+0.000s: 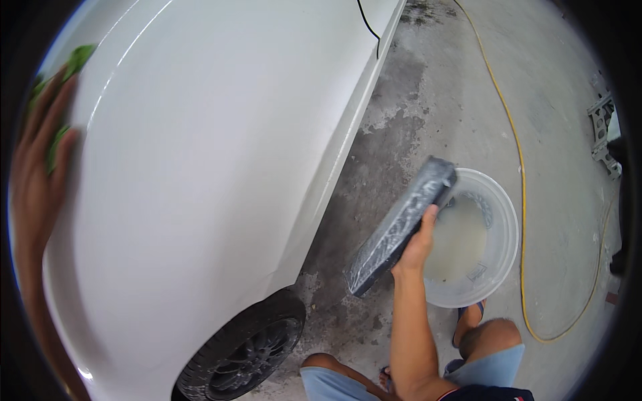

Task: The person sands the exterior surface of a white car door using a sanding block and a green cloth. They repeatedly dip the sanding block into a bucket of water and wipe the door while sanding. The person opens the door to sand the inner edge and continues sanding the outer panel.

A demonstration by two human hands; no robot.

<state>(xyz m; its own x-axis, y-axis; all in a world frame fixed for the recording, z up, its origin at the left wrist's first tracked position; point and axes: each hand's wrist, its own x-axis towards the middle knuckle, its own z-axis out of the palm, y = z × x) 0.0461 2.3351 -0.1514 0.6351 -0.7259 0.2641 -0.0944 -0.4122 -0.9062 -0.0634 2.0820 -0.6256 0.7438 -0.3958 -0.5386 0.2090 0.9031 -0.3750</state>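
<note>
My left hand (43, 160), at the far left, lies over a bunched green cloth (79, 60) on the white car's body panel (200, 134). Its fingers are stretched, and green shows between and beyond them. To the right of the car, my right hand (416, 248) grips a long, dark grey sponge (404, 227) covered in white suds. The thumb lies along the sponge's right side; the other fingers are hidden under it. The sponge is tilted, its upper end overlapping the rim of a white bucket (511, 234) of cloudy water (461, 244) with some foam.
A black car wheel (251, 351) stands at the bottom, below the panel. The concrete floor (461, 87) has dark wet patches beside the car. A yellow hose (518, 154) runs along the right, past the bucket. My bent legs (491, 341) are near the bucket's lower edge.
</note>
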